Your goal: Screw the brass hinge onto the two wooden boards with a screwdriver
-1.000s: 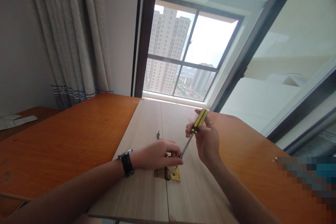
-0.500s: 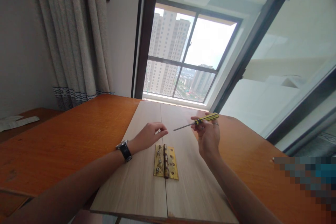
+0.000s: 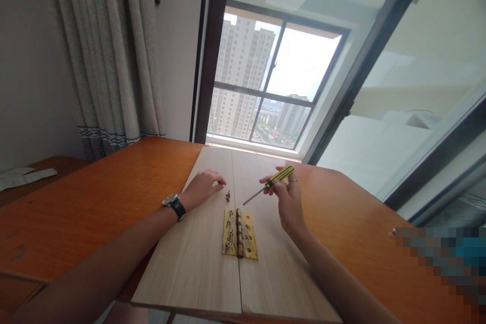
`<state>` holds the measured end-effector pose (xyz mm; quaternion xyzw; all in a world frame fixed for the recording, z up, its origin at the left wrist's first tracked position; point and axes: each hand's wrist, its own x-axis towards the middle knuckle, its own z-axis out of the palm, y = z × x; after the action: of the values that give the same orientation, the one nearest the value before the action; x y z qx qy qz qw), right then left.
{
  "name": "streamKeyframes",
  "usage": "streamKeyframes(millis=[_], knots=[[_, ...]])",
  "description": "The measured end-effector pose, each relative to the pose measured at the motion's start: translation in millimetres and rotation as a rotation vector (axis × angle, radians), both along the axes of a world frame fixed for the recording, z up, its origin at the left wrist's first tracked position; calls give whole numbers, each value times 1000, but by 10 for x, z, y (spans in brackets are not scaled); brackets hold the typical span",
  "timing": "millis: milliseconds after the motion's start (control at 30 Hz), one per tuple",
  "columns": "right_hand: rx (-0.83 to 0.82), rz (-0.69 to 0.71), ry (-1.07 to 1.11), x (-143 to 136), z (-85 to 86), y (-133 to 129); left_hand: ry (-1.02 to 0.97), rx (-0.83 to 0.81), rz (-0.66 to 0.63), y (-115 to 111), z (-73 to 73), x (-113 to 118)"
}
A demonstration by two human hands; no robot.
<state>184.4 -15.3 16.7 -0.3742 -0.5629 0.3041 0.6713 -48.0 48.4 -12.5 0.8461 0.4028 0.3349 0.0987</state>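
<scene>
In my right hand (image 3: 289, 196) is a screwdriver (image 3: 280, 176) with a yellow and black handle. Its shaft slants down to the left, and the tip is above the boards, a little past the hinge. My left hand (image 3: 205, 186), with a watch on the wrist, is over the left board (image 3: 190, 263), fingers loosely bent and nothing seen in them. Just below its fingertips lie a few small screws (image 3: 228, 196). A worn brass hinge (image 3: 240, 234) spans the seam between the left board and the right board (image 3: 281, 273). Screws show in its left leaf; holes show in its right leaf.
Both pale boards rest on an orange-brown wooden table (image 3: 114, 197). Beyond it are a window (image 3: 266, 93) and a grey curtain (image 3: 110, 50). Pale strips (image 3: 28, 178) lie on a lower surface at the far left. A blurred patch covers the lower right.
My left hand has drawn back left, and the small screws are now visible on the board. My right hand has brought the screwdriver left and lower, closer to the hinge.
</scene>
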Motion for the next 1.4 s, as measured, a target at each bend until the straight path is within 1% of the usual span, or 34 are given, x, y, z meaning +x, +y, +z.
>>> streamKeyframes(millis=[100, 233, 533, 733, 1000, 1233, 1400], knots=[[7, 30, -53, -20, -16, -19, 72, 6, -54, -18, -5, 15], [-2, 65, -56, -47, -20, -51, 125, 15, -105, -34, 11, 23], [48, 180, -120, -157, 10, -226, 153, 46, -190, -38, -14, 51], [100, 186, -148, -171, 1, -285, 147, 56, -214, -36, -19, 49], [153, 199, -244, -134, -95, -293, 136, 51, -255, -1, -35, 49], [225, 173, -245, -148, -63, -323, 133, 49, -268, 10, -45, 53], [226, 221, -292, -114, -110, -291, 126, 41, -277, -4, -35, 59]])
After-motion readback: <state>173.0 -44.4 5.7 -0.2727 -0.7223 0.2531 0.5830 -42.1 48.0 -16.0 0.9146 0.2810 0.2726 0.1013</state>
